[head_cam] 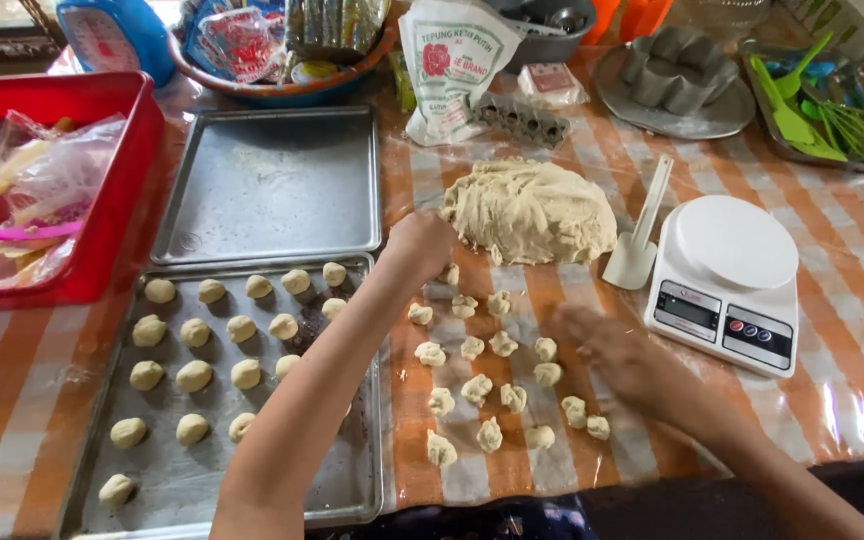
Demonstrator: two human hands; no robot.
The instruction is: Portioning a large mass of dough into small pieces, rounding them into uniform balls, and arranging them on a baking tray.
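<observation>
while the left hand [420, 243] reaches forward, arm outstretched, its curled fingers rest at the near edge of the dough mound [532, 212] mid-tabletop; its grip cannot be told. the right hand [620, 358], blurred, lies flat and open beside small dough pieces [492, 375].

One camera only, worn on the person's head, looking steeply down and forward over a striped table [852, 330]. It sits close, arms entering from the bottom edge. The left hand [417, 243] reaches mid-frame; the right hand [620, 362] lies lower, rightward, blurred.
</observation>
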